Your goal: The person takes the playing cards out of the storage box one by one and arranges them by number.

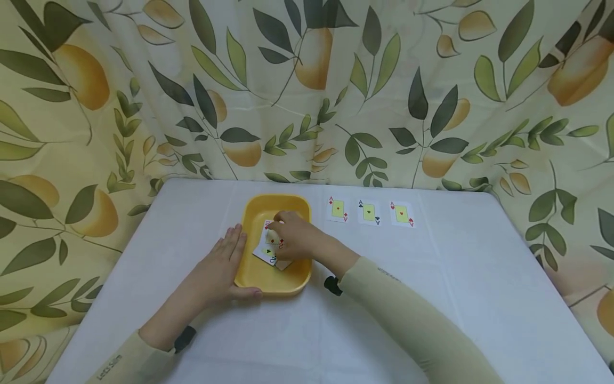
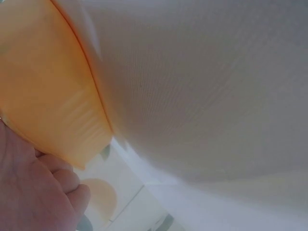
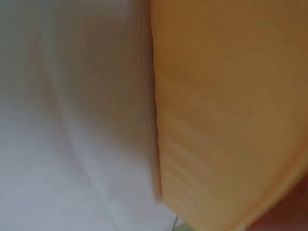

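Observation:
A yellow rectangular tray point(image 1: 301, 280) stands on the table with a few playing cards in it. My left hand point(image 1: 214, 269) rests against the tray's left side, fingers straight along the rim and thumb at the front corner; in the left wrist view its curled-looking fingertips point(image 2: 67, 180) lie at the tray's wall. Over the tray, my right hand point(image 1: 298, 237) curls its fingers at a red diamond card point(image 1: 271, 241), gripping it by its edge. Below that lies a black club card point(image 1: 266, 253), partly covered. The right wrist view shows mostly the tray's outer wall point(image 3: 216, 110).
Right of the tray, three aces lie face up in a row: an ace of diamonds point(image 1: 338, 209), a black ace point(image 1: 369, 213) and an ace of hearts point(image 1: 402, 214). A white cloth point(image 1: 384, 330) covers the table. Behind hangs a fruit-patterned curtain point(image 1: 297, 122).

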The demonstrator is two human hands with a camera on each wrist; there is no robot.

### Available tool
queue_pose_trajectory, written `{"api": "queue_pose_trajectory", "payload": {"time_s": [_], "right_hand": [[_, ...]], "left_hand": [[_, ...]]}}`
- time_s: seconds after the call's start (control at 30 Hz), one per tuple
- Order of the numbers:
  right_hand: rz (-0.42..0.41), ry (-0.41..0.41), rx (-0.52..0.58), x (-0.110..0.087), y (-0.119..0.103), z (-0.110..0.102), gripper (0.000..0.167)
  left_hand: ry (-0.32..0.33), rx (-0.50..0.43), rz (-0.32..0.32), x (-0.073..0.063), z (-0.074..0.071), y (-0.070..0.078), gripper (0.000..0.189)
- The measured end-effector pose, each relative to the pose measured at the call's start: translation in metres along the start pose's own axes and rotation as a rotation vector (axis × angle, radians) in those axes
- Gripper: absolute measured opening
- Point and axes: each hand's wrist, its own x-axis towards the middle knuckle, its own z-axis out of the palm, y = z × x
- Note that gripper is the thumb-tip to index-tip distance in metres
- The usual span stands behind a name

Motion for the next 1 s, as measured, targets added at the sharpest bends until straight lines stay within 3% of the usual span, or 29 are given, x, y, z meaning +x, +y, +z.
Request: {"api": "queue_pose_trajectory", "payload": {"time_s": [0.27,0.47,0.67,1.0], "right_hand": [[-0.075,-0.097,-0.287,0.012,-0.011,0.020,0.046],[-0.038,-0.067,-0.188,0.012,-0.014,0.022,0.028],[-0.002,-0.063,-0.115,0.013,-0.012,0.023,0.035],[0.011,-0.052,-0.167,0.012,-0.016,0.023,0.042]], "left_hand": [[-0.008,-0.001,0.000,0.001,0.001,0.002,0.130],[-0.030,0.021,-0.013,0.000,-0.001,0.003,0.131],[-0.042,0.021,-0.018,0.000,-0.001,0.002,0.132],[-0.034,0.028,-0.015,-0.001,0.000,0.002,0.133]]}}
